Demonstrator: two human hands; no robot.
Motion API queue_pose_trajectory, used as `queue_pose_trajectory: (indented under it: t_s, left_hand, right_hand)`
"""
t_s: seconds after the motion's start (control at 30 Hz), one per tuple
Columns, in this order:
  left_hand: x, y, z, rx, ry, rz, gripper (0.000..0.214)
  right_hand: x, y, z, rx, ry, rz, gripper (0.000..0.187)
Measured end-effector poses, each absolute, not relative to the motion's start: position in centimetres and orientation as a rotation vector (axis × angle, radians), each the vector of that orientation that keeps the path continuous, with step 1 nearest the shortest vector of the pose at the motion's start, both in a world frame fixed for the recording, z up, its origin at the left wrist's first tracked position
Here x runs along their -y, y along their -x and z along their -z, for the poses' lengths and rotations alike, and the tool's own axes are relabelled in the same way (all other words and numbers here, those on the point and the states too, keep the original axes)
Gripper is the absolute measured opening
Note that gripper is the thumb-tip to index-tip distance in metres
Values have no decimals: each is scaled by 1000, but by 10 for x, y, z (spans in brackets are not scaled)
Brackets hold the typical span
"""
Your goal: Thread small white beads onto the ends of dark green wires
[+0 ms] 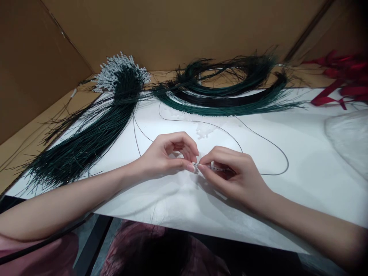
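Note:
My left hand (172,153) is closed in a pinch, with a small white bead (194,164) showing at its thumb tip. Fingertip to fingertip with it, my right hand (234,170) pinches a thin dark wire (277,174). A short row of white beads (218,168) is strung along the wire, partly hidden under the right fingers. From there the wire loops out over the white tabletop (310,145). Beyond the hands, loose white beads (202,130) lie scattered on the table.
At left lies a thick bundle of dark green wires (94,142) with white beaded ends (117,71). Curved bundles of green wire (230,105) rest along the back. Red ribbons (330,94) and a clear plastic bag (349,136) are at right. Cardboard walls (184,34) enclose the table.

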State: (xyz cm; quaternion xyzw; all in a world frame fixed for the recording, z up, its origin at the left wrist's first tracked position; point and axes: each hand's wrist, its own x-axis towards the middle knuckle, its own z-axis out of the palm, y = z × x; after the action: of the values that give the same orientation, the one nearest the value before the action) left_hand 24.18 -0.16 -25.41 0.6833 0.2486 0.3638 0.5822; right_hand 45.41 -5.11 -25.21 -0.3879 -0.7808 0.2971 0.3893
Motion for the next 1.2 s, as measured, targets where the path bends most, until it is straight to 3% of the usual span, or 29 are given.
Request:
queue_pose_trajectory:
  t_s: [1.2]
  left_hand:
    - [3, -244, 258, -579, -1782, -865, 25]
  right_hand:
    - [51, -452, 252, 2025, 1030, -743, 14]
